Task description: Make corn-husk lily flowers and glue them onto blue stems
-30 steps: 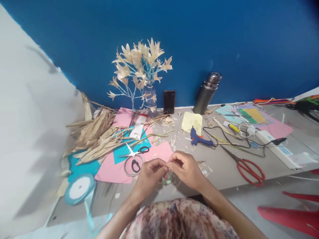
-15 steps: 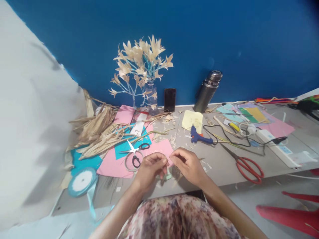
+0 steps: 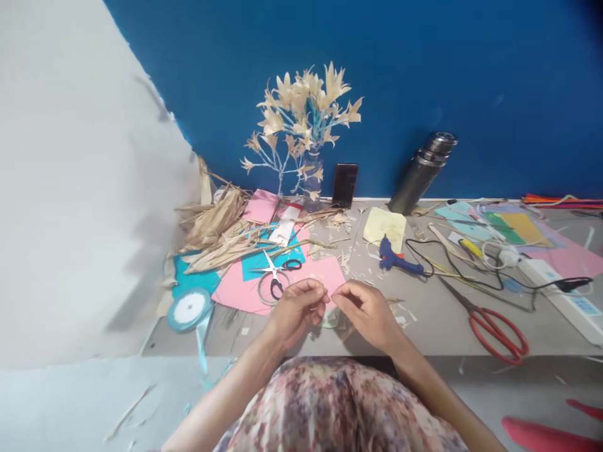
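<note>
My left hand (image 3: pixel 301 309) is closed in a pinch above the near edge of the table, in the middle of the view. Facing it, my right hand (image 3: pixel 365 311) is pinched too, its fingertips a small gap from the left ones. Whatever lies between the fingertips is too small to make out. Just left of my left hand, small scissors (image 3: pixel 274 274) with black handles lie spread on a pink sheet (image 3: pixel 242 292). A blue glue gun (image 3: pixel 396 258) rests on the table beyond my right hand.
Dried husks (image 3: pixel 217 229) pile up at left, above a ribbon spool (image 3: pixel 190 309). Husk flowers (image 3: pixel 306 107) stand in a bottle beside a phone (image 3: pixel 345 185). A flask (image 3: pixel 421 172) leans on the wall. Red-handled scissors (image 3: pixel 497 334) and a power strip (image 3: pixel 560 298) lie right.
The view has swung left, so the table's things sit further right in the picture. Both hands keep their pinched pose, fingertips close together.
</note>
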